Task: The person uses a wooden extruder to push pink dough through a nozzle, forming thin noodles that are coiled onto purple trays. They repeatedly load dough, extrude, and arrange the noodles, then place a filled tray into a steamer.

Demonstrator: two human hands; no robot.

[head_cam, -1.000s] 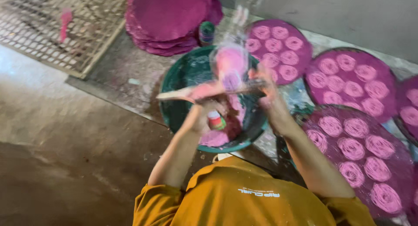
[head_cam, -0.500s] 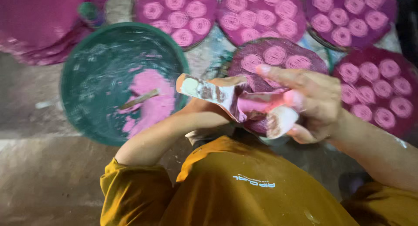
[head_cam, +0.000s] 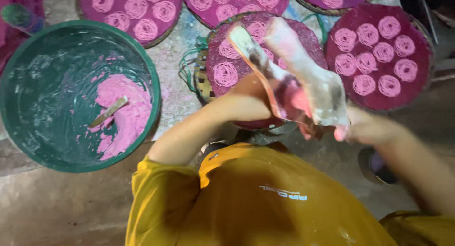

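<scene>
Here, both hands (head_cam: 303, 113) grip a bag (head_cam: 303, 80) (pink-smeared).

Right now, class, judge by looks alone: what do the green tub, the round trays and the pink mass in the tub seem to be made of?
Green tub: probably plastic, smooth, dull, smeared with pale residue.
Round trays: seemingly woven cane or bamboo, as strips show at the rim; tops covered in magenta.
Pink mass: soft wet paste or dough, lumpy and matte, a stick standing in it.
</scene>
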